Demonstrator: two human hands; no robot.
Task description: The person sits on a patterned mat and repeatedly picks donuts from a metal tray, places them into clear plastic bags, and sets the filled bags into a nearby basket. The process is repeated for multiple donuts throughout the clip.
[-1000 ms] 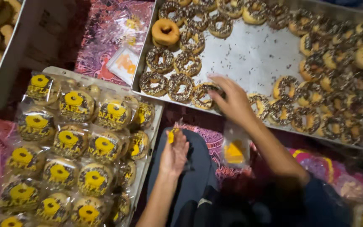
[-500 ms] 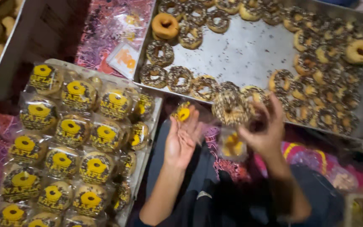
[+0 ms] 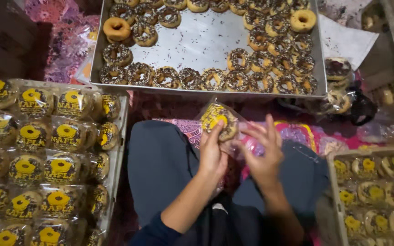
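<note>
I'm seeing both hands working over the lap, centre frame. Left hand [image 3: 213,152] is gripping the bagged donut [image 3: 219,120] at 12 o'clock of it, fingers curled on the wrapper. Right hand [image 3: 264,157] is sitting at 3 o'clock of the left, fingers spread, tips pinching the clear bag edge. Steel tray [image 3: 197,38] at 12 is holding sprinkled donuts around its rim. Left tray [image 3: 119,146] at 9 is holding packed donuts; crate [image 3: 331,191] at 4 likewise.
</note>
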